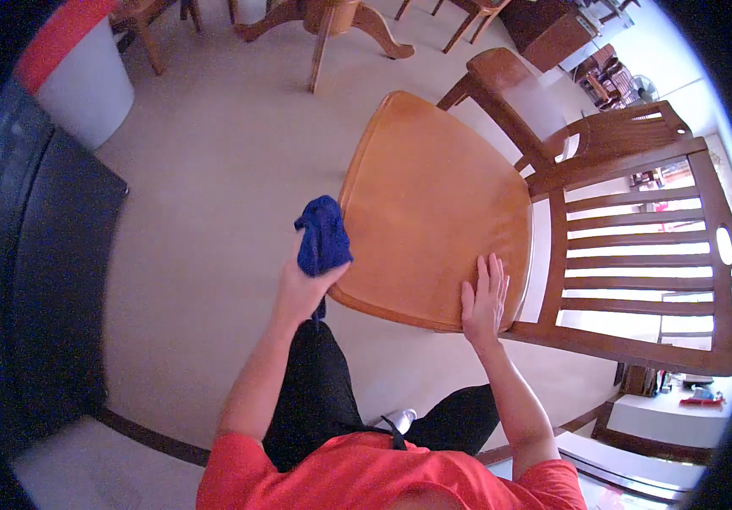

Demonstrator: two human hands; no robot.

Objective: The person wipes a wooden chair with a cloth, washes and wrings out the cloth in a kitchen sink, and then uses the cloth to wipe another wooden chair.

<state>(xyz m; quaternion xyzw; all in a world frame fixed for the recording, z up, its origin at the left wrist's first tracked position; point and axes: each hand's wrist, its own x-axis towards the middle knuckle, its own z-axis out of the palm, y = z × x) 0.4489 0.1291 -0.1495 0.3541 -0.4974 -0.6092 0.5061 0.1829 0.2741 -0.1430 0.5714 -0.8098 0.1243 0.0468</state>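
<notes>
A wooden chair with an orange-brown seat [436, 210] stands in front of me, its slatted back [640, 239] to the right. My left hand [307, 284] grips a dark blue cloth [324, 236] against the left edge of the seat, near its lower corner. The fingers of that hand are partly hidden by the cloth. My right hand [485, 299] rests on the lower right part of the seat, close to the chair back, with the thumb apart from the fingers and nothing held.
Another wooden chair [506, 108] stands beyond this one. A wooden table's pedestal legs [331, 19] are at the top. A black cabinet-like object [53, 255] is at the left, below a white bin with a red rim [85, 89]. A white surface with items [671, 414] is lower right.
</notes>
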